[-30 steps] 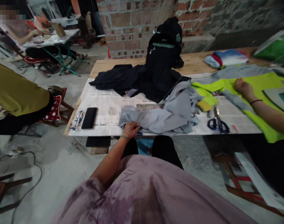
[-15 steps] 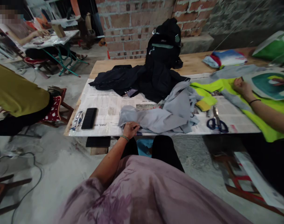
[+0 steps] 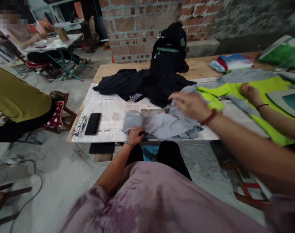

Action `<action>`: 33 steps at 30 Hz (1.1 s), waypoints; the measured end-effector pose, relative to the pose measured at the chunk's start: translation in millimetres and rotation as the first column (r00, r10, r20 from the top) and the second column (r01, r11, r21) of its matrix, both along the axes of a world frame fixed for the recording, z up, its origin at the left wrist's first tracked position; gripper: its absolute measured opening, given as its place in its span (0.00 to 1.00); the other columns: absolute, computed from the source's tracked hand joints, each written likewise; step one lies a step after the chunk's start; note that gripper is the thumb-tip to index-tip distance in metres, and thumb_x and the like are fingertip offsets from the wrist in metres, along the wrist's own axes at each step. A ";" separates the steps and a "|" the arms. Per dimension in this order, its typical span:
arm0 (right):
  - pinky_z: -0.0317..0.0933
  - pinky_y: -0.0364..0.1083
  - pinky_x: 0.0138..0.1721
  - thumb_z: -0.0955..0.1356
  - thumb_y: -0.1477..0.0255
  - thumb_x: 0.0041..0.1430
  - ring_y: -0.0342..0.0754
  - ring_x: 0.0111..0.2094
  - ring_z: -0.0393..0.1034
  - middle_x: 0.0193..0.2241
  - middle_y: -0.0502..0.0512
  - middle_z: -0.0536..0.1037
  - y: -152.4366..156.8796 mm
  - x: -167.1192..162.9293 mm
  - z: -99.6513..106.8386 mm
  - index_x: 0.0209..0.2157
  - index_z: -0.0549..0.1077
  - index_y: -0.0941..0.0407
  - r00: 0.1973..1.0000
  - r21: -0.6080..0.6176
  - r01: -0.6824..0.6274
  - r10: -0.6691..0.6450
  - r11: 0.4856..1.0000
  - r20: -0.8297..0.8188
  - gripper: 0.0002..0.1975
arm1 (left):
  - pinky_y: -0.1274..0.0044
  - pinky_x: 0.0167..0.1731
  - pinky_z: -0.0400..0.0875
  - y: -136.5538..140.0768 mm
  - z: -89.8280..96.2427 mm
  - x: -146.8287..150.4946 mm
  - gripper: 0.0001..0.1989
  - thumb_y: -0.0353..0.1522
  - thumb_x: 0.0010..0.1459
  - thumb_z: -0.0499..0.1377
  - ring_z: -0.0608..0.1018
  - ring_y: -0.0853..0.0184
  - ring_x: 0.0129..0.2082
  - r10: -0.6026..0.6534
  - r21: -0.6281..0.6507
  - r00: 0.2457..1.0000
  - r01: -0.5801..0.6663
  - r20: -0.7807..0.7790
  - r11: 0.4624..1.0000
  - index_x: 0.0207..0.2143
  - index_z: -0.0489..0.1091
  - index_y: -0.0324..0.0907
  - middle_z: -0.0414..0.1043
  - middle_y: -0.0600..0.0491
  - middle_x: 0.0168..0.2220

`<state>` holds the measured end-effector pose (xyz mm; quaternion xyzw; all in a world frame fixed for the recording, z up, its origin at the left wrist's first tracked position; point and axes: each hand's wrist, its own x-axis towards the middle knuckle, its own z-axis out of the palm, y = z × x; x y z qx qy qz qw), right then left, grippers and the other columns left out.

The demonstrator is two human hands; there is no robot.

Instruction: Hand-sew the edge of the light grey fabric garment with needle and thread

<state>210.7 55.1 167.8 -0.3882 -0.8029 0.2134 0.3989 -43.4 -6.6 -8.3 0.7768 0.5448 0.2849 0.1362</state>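
A grey garment [image 3: 162,124] lies bunched along the table's front edge. My left hand [image 3: 135,135] is closed on its near left edge. Blurred by motion, my right hand [image 3: 192,105] hangs over the right part of the garment. Its fingers look pinched together; whatever lies between them is too small or smeared to make out. A dark garment [image 3: 137,81] lies heaped just beyond the grey one. My right forearm covers the place where scissors lay.
A phone [image 3: 92,124] and glasses [image 3: 80,125] lie at the table's left. A black backpack [image 3: 169,48] stands behind. At right, a co-worker's hand [image 3: 251,94] rests on a yellow-green garment [image 3: 266,85] near an iron [image 3: 290,100]. Another person sits on a stool at left.
My right hand has come into view from the right, over the grey garment. My left hand keeps its place. The co-worker's iron has moved right, partly out of view.
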 end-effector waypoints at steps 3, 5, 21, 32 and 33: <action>0.63 0.39 0.27 0.62 0.68 0.57 0.39 0.23 0.67 0.25 0.52 0.74 -44.3 -22.2 -61.1 0.37 0.73 0.59 0.998 -0.324 -0.060 0.059 0.944 -0.014 0.12 | 0.73 0.41 0.66 -1.3 2.5 0.2 0.09 0.26 0.48 0.59 0.75 0.66 0.36 0.012 -0.016 1.000 -0.012 -0.011 1.000 0.34 0.73 0.42 0.75 0.52 0.34; 0.60 0.39 0.21 0.60 0.67 0.57 0.39 0.18 0.64 0.20 0.49 0.71 -75.7 -35.9 -106.5 0.38 0.72 0.59 0.997 -0.550 -0.003 -0.042 0.835 -0.070 0.14 | 0.72 0.42 0.65 -3.8 6.3 -0.8 0.11 0.25 0.48 0.58 0.75 0.66 0.38 0.018 -0.033 0.999 -0.019 -0.038 0.999 0.36 0.73 0.43 0.75 0.52 0.35; 0.56 0.39 0.24 0.59 0.68 0.56 0.40 0.20 0.61 0.18 0.48 0.68 -102.0 -91.7 -172.7 0.32 0.71 0.57 0.999 -0.573 -0.012 -0.018 0.820 -0.046 0.12 | 0.71 0.43 0.61 -11.9 5.1 -13.0 0.05 0.30 0.54 0.59 0.74 0.67 0.36 0.126 -0.018 0.992 -0.126 -0.031 0.992 0.31 0.74 0.45 0.77 0.54 0.32; 0.57 0.41 0.33 0.59 0.68 0.55 0.43 0.28 0.65 0.24 0.50 0.73 -73.6 -94.1 -161.8 0.31 0.73 0.56 0.993 -0.574 0.110 -0.108 0.811 0.038 0.13 | 0.74 0.40 0.63 -10.0 9.8 -13.4 0.04 0.31 0.53 0.59 0.74 0.69 0.33 0.093 -0.067 0.995 -0.091 0.028 0.994 0.29 0.74 0.43 0.76 0.54 0.29; 0.57 0.41 0.32 0.59 0.68 0.55 0.43 0.28 0.65 0.24 0.50 0.72 -72.3 -94.3 -161.6 0.31 0.72 0.56 0.993 -0.584 0.115 -0.115 0.804 0.037 0.13 | 0.73 0.40 0.63 -10.4 9.8 -12.6 0.03 0.32 0.52 0.60 0.74 0.68 0.33 0.099 -0.057 0.995 -0.098 0.016 0.994 0.30 0.74 0.43 0.76 0.54 0.30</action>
